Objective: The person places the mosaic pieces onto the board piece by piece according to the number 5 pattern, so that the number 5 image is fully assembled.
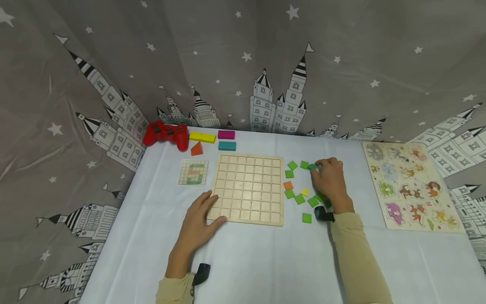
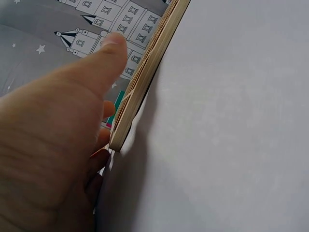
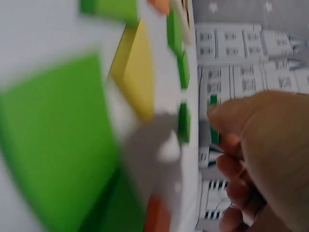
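Note:
My right hand (image 1: pixel 331 181) pinches a dark green tile (image 1: pixel 312 166) between thumb and fingers, above the table right of the wooden grid board (image 1: pixel 247 190). In the right wrist view the tile (image 3: pixel 214 133) stands edge-on, raised off the table. My left hand (image 1: pixel 197 223) rests at the board's lower left corner, thumb and fingers spread and touching its edge. The left wrist view shows the thumb along the side of the board (image 2: pixel 140 82). Green square tiles (image 1: pixel 300 199), an orange tile (image 1: pixel 288 185) and a yellow piece (image 1: pixel 304 192) lie between board and right hand.
A small pattern card (image 1: pixel 193 172) lies left of the board. Behind it are a red game controller (image 1: pixel 167 134), an orange wedge (image 1: pixel 196 148), and yellow (image 1: pixel 202 137), magenta (image 1: pixel 226 134) and teal blocks (image 1: pixel 227 146). An animal puzzle board (image 1: pixel 411 185) lies far right.

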`<state>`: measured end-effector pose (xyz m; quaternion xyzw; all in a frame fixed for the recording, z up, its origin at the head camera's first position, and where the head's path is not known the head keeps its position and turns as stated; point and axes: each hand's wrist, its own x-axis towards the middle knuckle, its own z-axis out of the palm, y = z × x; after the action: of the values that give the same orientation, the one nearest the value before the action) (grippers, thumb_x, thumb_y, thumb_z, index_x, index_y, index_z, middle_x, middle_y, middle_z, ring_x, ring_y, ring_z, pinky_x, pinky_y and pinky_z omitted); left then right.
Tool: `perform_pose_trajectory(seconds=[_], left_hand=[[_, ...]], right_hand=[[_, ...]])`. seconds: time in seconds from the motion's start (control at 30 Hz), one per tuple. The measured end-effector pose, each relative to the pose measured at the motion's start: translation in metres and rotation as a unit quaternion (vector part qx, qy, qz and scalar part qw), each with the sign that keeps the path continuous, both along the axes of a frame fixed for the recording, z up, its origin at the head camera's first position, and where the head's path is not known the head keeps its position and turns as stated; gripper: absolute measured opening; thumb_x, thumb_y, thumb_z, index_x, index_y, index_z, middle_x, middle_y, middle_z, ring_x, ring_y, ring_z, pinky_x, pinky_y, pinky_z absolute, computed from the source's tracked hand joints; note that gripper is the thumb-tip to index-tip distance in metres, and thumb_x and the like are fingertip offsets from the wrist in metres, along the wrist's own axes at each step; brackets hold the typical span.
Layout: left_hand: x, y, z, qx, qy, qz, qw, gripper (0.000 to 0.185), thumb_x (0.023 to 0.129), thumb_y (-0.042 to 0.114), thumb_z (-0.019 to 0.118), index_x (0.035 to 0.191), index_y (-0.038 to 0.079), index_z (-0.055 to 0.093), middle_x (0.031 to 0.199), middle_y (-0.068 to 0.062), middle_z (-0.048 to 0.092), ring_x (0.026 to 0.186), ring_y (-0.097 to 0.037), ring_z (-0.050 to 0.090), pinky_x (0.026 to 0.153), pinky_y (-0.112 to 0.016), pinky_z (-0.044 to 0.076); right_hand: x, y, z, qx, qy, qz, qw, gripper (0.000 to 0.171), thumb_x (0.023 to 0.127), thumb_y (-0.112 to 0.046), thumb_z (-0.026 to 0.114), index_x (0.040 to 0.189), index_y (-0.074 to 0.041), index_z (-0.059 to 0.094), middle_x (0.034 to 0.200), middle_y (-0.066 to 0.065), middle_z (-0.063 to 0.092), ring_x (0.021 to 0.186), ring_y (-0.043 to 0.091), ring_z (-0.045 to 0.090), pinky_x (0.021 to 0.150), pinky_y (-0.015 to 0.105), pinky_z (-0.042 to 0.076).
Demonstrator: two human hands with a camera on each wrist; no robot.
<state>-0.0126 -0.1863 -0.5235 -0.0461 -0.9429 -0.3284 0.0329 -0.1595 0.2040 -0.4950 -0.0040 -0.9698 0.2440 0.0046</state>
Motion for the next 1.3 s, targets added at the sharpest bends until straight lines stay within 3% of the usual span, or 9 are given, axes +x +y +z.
perform_pose_trajectory(seconds=[0.23, 0.4, 0.53, 0.87, 1.1, 1.3], left_hand=[[0.001, 0.001, -0.001, -0.024, -0.017, 0.004, 0.9995, 0.074, 0.085, 0.046, 0.08, 0.146, 0.014, 0.054, 0.161, -0.015, 0.038, 0.149, -0.042, 0.035, 0.117, -0.065, 0.033], [0.0, 0.003, -0.001, -0.024, -0.014, 0.008, 0.9996, 0.077, 0.079, 0.044, 0.086, 0.143, 0.013, 0.056, 0.16, -0.015, 0.04, 0.148, -0.04, 0.036, 0.117, -0.065, 0.032], [0.0, 0.005, -0.001, -0.02, -0.005, 0.009, 0.9997, 0.079, 0.074, 0.042, 0.09, 0.14, 0.013, 0.059, 0.158, -0.015, 0.043, 0.147, -0.04, 0.038, 0.115, -0.065, 0.033], [-0.001, 0.006, 0.002, -0.023, -0.029, 0.024, 0.999, 0.07, 0.073, 0.043, 0.09, 0.131, 0.015, 0.063, 0.157, -0.013, 0.043, 0.147, -0.037, 0.037, 0.117, -0.062, 0.033], [-0.002, 0.007, 0.002, -0.023, -0.038, 0.028, 0.9986, 0.057, 0.072, 0.041, 0.092, 0.113, 0.015, 0.062, 0.157, -0.012, 0.042, 0.148, -0.038, 0.037, 0.118, -0.063, 0.032], [-0.001, 0.009, 0.003, -0.032, -0.029, 0.014, 0.999, 0.057, 0.075, 0.04, 0.091, 0.112, 0.012, 0.059, 0.157, -0.016, 0.041, 0.148, -0.039, 0.035, 0.12, -0.063, 0.028]], right_hand=[[-0.005, -0.05, 0.01, -0.007, 0.013, 0.126, 0.992, 0.034, 0.099, -0.027, 0.066, 0.123, -0.002, 0.067, 0.127, 0.019, 0.056, 0.116, 0.035, 0.046, 0.097, 0.05, 0.049], [-0.013, -0.1, 0.01, -0.026, 0.025, 0.221, 0.975, 0.033, 0.101, -0.031, 0.064, 0.122, -0.006, 0.068, 0.124, 0.014, 0.058, 0.108, 0.03, 0.048, 0.093, 0.044, 0.048], [-0.019, -0.137, 0.007, -0.027, 0.018, 0.269, 0.963, 0.033, 0.102, -0.034, 0.061, 0.124, -0.01, 0.068, 0.124, 0.008, 0.058, 0.107, 0.025, 0.048, 0.096, 0.041, 0.048], [-0.028, -0.171, -0.001, -0.004, 0.005, 0.287, 0.958, 0.03, 0.101, -0.032, 0.061, 0.122, -0.013, 0.07, 0.126, 0.005, 0.061, 0.111, 0.023, 0.051, 0.1, 0.038, 0.049], [-0.029, -0.175, 0.002, 0.03, 0.001, 0.271, 0.962, 0.027, 0.101, -0.031, 0.061, 0.12, -0.014, 0.071, 0.124, 0.006, 0.062, 0.109, 0.025, 0.052, 0.098, 0.04, 0.049], [-0.026, -0.177, 0.003, 0.028, -0.009, 0.253, 0.967, 0.026, 0.101, -0.031, 0.062, 0.12, -0.016, 0.072, 0.124, 0.006, 0.064, 0.109, 0.026, 0.053, 0.097, 0.042, 0.05]])
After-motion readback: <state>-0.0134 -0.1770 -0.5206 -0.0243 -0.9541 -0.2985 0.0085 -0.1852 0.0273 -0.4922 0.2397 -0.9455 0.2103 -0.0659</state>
